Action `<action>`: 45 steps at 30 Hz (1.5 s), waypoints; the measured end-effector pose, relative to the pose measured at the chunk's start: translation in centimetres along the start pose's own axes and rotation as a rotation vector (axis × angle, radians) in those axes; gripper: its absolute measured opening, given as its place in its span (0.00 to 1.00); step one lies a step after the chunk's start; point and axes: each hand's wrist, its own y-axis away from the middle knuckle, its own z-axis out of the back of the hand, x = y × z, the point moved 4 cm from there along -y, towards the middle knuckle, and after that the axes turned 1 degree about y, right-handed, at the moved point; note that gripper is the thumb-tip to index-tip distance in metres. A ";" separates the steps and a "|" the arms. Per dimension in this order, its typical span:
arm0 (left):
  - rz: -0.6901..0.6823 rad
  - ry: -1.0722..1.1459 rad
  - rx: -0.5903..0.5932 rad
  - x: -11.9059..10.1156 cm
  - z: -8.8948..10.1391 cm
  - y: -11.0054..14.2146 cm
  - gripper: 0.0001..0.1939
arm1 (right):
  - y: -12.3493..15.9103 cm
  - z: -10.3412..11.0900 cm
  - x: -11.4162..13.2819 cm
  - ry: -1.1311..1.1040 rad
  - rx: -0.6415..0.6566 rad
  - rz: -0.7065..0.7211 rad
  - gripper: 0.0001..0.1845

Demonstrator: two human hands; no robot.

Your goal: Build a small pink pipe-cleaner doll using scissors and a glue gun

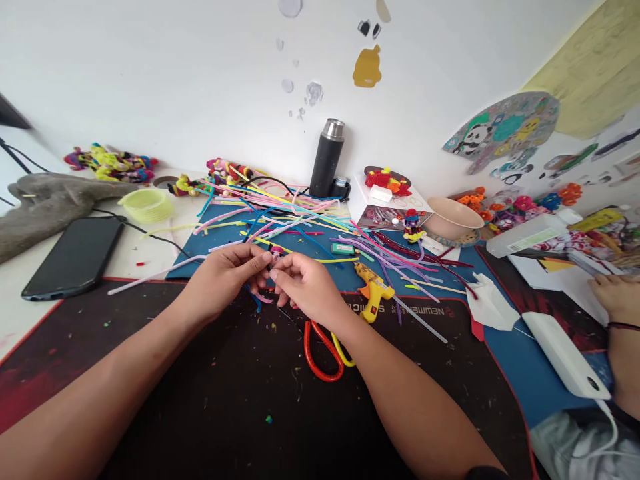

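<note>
Both my hands meet over the black desk mat [210,400] near its far edge. My left hand [225,275] pinches a small pink pipe-cleaner piece [276,254] with its fingertips. My right hand [306,285] is closed too, gripping the same little piece from the right; blue and pink stem ends [260,300] hang below the fingers. A heap of coloured pipe cleaners [300,223] lies just behind the hands on a blue mat. Red-and-yellow-handled scissors [323,353] lie under my right wrist.
A yellow glue gun [373,287] lies right of my hands. A black phone [75,257] is at the left, a black flask [327,157] against the wall, a bowl [453,217] and finished figures further right. Another person's hand [620,297] and a white power bank [565,353] are at the right edge.
</note>
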 end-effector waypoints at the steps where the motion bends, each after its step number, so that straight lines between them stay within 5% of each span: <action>1: -0.004 -0.009 0.002 0.0 0.0 0.0 0.25 | 0.0 0.0 -0.1 0.035 -0.011 0.031 0.06; 6: 0.016 0.016 0.000 0.1 -0.1 0.0 0.24 | 0.1 0.0 -0.3 0.101 -0.022 0.067 0.06; 16: 0.103 0.242 -0.086 0.9 0.3 -0.2 0.25 | 0.3 0.0 1.0 -0.106 -0.042 -0.011 0.06; 25: 0.072 0.146 0.067 1.0 -0.5 0.0 0.23 | 0.1 0.4 0.8 -0.176 -0.072 -0.020 0.12; 45: 0.010 0.014 0.159 0.8 -1.0 0.2 0.27 | 0.1 0.2 0.7 -0.261 0.016 -0.016 0.22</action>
